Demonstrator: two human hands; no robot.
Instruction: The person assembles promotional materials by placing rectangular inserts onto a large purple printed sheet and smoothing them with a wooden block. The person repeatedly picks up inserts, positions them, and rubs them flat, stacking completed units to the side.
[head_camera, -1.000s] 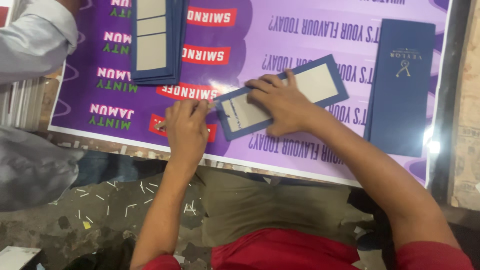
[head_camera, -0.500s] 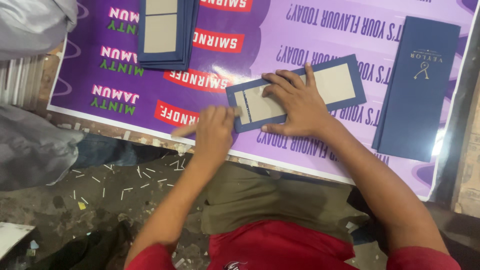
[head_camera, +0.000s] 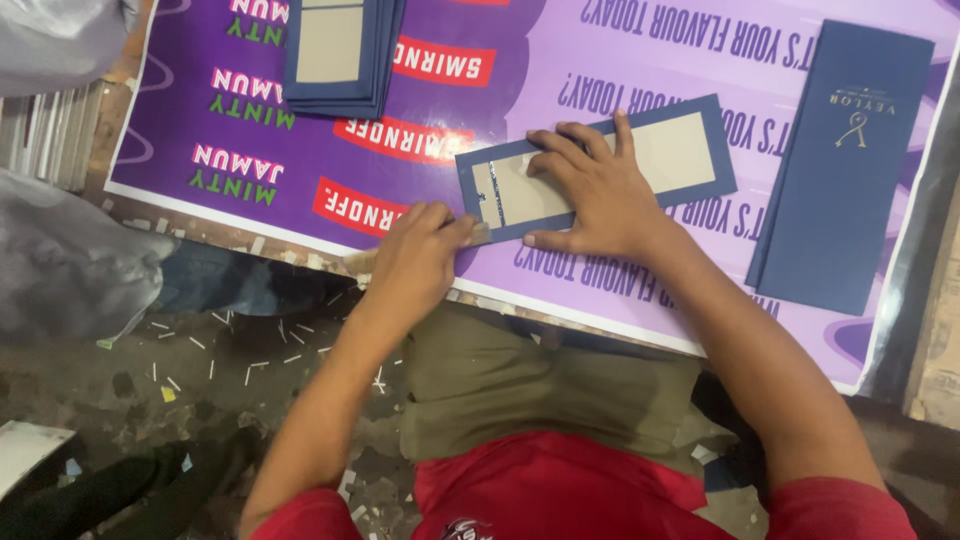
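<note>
Step in hand, as judged: folding the edge of the blue cover sheet (head_camera: 690, 150) lying on the purple poster (head_camera: 250, 120). Right hand (head_camera: 600, 195) pins it, fingers spread flat; left hand (head_camera: 415, 260) fingers pinch its near-left corner. Next move calls for firm, even pressing along that edge.

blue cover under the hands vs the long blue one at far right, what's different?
The cover under the hands lies open, inner side up, with bare grey board panels; the closed cover shows plain blue with a small gold emblem. The left hand and right hand press the first; the second lies untouched. Both are navy, on the purple poster.
</note>
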